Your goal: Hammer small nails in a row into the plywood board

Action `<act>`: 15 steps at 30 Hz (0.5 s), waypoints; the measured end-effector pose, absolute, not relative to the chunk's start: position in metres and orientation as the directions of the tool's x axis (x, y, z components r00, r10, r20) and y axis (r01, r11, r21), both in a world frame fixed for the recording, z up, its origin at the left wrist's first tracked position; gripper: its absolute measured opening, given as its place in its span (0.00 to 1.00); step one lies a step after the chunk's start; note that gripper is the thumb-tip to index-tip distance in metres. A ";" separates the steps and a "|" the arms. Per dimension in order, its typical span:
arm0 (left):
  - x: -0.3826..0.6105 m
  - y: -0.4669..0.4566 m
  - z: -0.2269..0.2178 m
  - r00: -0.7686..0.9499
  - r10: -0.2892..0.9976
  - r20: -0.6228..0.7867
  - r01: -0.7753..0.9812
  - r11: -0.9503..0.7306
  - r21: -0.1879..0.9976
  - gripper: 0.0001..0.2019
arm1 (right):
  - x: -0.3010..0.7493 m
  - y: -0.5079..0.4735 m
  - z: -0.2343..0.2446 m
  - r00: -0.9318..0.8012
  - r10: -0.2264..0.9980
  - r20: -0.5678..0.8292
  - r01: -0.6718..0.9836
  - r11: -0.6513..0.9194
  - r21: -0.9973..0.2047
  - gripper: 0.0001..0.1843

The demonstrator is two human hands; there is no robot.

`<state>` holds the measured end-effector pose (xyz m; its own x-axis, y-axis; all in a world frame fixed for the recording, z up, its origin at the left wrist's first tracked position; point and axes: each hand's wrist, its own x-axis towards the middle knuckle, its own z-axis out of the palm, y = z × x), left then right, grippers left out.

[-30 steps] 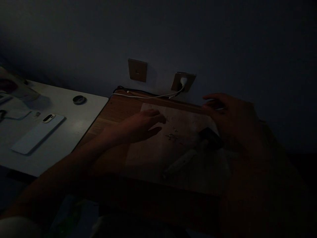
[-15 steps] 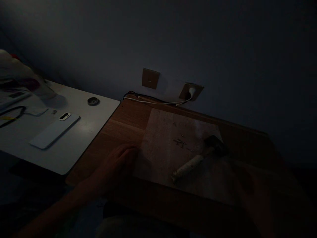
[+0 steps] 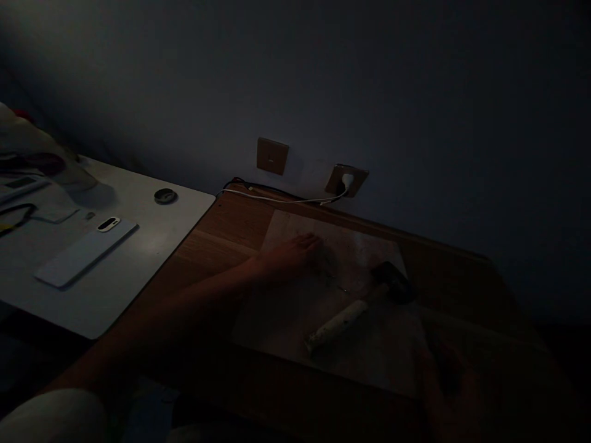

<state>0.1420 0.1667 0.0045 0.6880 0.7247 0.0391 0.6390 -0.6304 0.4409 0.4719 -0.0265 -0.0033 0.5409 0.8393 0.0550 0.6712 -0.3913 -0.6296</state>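
The scene is very dark. My left hand [image 3: 295,257] reaches across a pale sheet [image 3: 295,307] on the wooden table [image 3: 221,237], its fingertips down on several small nails [image 3: 340,285]; whether the fingers pinch one is hidden in the gloom. A hammer [image 3: 355,307] with a light handle and dark head lies on the sheet just right of that hand. My right hand [image 3: 450,375] is a faint shape low on the sheet's right edge, fingers unclear.
A white desk [image 3: 138,246] adjoins on the left with a white phone [image 3: 85,251], a small round dark object [image 3: 165,195] and clutter. On the wall behind are a switch [image 3: 272,155] and a socket [image 3: 346,179] with a white cable [image 3: 277,198].
My left hand went from the sheet's left edge forward onto the nails. My right hand, raised over the sheet a second ago, has dropped low at the right.
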 end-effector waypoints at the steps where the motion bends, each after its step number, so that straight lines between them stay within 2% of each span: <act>1: 0.145 0.161 0.005 0.701 0.712 0.040 0.624 -0.639 0.450 0.31 | 0.469 -0.026 0.000 0.573 0.819 0.011 0.636 -0.437 -0.636 0.37; 4: 0.152 0.142 0.007 0.727 0.686 0.038 0.598 -0.659 0.457 0.34 | 0.466 -0.024 0.007 0.635 0.771 -0.049 0.553 -0.498 -0.668 0.38; 9: 0.143 0.123 0.010 0.721 0.692 0.038 0.627 -0.674 0.392 0.34 | 0.467 -0.025 0.007 0.631 0.768 -0.115 0.556 -0.550 -0.623 0.41; 12: 0.106 0.106 0.006 0.598 0.793 0.112 0.726 -0.596 0.343 0.32 | 0.464 -0.026 0.006 0.607 0.784 -0.133 0.575 -0.548 -0.607 0.44; 15: 0.062 0.076 -0.002 0.377 0.914 0.150 0.831 -0.405 0.382 0.31 | 0.459 -0.026 0.007 0.631 0.763 -0.139 0.575 -0.581 -0.576 0.47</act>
<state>0.0618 0.0757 -0.0016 0.3766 0.9141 0.1504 0.8308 -0.4050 0.3818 0.4589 -0.0258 0.0069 0.6313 0.7630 -0.1388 0.5751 -0.5807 -0.5762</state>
